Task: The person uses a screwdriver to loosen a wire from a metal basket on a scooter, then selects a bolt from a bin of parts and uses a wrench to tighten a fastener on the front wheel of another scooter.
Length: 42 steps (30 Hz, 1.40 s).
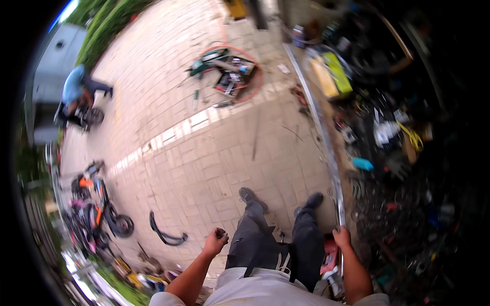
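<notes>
Looks down over brick paving [204,168], crossed slantwise by a pale strip [178,128]. To the right, borders on a dark heap [393,204] of clutter, mostly too dim and blurred to make out. Between paving and heap, holds a long metal bar [325,140], stretching from the right hand forward along the heap's edge; leaves unclear any contact of the far end with the ground. Wears dark grey trousers [255,239] and a pale shirt [265,290]. To the left, shows bunched bikes [98,209], the nearest orange and black. Farther ahead on that side, takes in a person [74,86] in a blue top, bent over something dark and wheeled.

Ahead, well apart from both hands, shows an orange cord [261,76] curving around a dark tray [251,65] of metal tools, with a green power tool [208,60] just beside. In the heap, near the bar's far half, includes a yellow-green box [337,74]. Between bikes and left hand, has a curved black part [162,235] on the paving.

Grips the bar near its close end with the right hand [341,235], fingers wrapped around. Holds the left hand [216,241] beside the left leg, fingers curled narrow toward the thumb; cannot tell whether empty. Plants both shoes [250,196] apart on the paving. Beside the bar, shows a turquoise bottle [363,163].
</notes>
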Available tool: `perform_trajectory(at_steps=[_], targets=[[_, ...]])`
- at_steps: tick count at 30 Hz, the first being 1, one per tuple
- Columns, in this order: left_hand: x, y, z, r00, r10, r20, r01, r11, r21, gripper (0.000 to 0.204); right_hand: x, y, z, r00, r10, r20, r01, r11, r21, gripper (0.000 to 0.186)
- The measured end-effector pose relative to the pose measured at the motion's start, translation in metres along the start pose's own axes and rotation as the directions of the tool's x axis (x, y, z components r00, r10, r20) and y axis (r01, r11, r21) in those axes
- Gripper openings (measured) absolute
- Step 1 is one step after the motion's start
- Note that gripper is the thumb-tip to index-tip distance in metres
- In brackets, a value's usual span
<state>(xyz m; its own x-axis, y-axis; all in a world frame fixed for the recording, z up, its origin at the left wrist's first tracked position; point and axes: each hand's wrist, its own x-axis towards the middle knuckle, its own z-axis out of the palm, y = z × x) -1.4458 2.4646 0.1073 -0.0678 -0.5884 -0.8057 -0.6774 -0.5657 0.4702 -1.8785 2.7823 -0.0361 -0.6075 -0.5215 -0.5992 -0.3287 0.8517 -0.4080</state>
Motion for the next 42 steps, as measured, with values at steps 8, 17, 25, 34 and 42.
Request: perform_trajectory(at_steps=[8, 17, 25, 34, 42], targets=[[0.001, -0.174, -0.179, 0.941, -0.329, -0.073, 0.224, 0.771, -0.597, 0.035, 0.059, -0.263, 0.030, 0.967, -0.176, 0.184, 0.210, 0.959, -0.188, 0.032], [0.033, -0.207, -0.328, 0.864, -0.496, -0.083, 0.107, 0.343, -0.933, 0.032, 0.090, -0.526, 0.096, 0.816, -0.226, 0.532, 0.479, 0.780, -0.403, 0.041], [0.120, -0.191, -0.493, 0.850, -0.492, -0.188, -0.140, 0.133, -0.981, 0.028, 0.245, -0.773, 0.253, 0.618, -0.291, 0.730, 0.768, 0.422, -0.482, 0.040], [0.148, -0.211, -0.658, 0.655, -0.756, -0.007, -0.209, -0.172, -0.963, 0.033, -0.026, -1.512, 0.615, 0.140, -0.843, 0.519, 0.933, 0.288, 0.216, 0.038], [0.270, -0.295, -0.822, 0.656, -0.754, 0.032, -0.191, -0.208, -0.959, 0.027, -0.067, -1.626, 0.774, 0.070, -0.629, 0.775, 0.976, 0.203, 0.077, 0.040]])
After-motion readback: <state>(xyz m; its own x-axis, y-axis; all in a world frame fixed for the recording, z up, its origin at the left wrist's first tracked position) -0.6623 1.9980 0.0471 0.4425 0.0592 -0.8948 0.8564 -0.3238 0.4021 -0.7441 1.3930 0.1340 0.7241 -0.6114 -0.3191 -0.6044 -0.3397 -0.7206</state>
